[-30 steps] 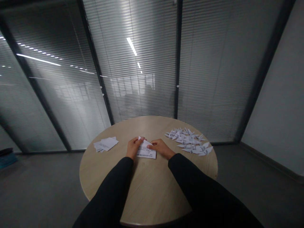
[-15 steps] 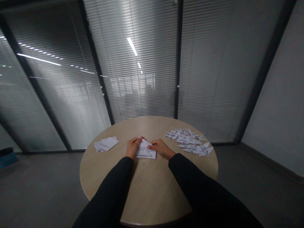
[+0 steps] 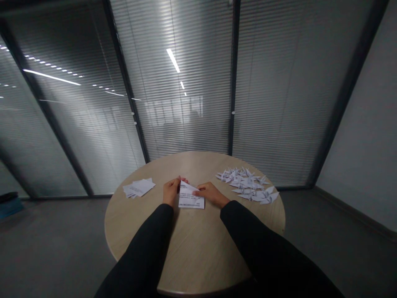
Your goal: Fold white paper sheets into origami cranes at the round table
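Several loose slips of white paper (image 3: 138, 187) lie in a small untidy stack at the left side of the round wooden table (image 3: 192, 248), well apart from the hands. Next comes the person's left hand (image 3: 171, 191), black sleeve down to the wrist. Its fingertips pinch the upper left corner of a printed sheet (image 3: 192, 200) and hold that corner lifted off the tabletop, so it stands up in a point. The sheet itself sits in the middle of the table, between the two hands, its lower part flat on the wood with lines of dark print showing along it. On its right edge rests the right hand (image 3: 210, 193), fingers held close together and laid flat, pressing the sheet down. Whether the thumb is tucked under the paper I cannot tell. Farther right, near the table's far right rim, a heap of small folded paper cranes (image 3: 248, 185) is spread out, touching one another and well clear of the right hand. Behind the table runs a glass wall with closed blinds (image 3: 173, 82).
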`<action>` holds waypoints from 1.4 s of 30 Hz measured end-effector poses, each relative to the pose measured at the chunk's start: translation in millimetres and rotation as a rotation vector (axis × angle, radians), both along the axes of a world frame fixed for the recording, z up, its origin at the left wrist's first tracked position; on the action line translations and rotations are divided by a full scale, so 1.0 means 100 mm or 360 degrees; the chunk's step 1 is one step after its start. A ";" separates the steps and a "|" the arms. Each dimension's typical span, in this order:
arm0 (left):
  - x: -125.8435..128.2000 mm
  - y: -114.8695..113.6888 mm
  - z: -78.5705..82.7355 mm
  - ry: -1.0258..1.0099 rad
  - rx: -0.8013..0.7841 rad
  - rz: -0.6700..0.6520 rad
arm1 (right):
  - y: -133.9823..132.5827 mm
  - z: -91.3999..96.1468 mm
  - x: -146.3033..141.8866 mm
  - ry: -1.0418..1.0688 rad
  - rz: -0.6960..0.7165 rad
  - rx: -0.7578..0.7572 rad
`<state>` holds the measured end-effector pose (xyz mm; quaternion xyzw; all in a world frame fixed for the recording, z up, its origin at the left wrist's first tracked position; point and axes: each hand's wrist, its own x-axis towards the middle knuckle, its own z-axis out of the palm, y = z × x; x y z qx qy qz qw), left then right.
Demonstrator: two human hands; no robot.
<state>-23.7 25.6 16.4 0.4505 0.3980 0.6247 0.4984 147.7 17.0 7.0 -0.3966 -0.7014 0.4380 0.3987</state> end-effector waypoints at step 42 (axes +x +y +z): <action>-0.02 -0.06 0.00 0.0555 0.0189 0.0270 | -0.05 0.07 -0.02 -0.0035 0.0060 -0.0009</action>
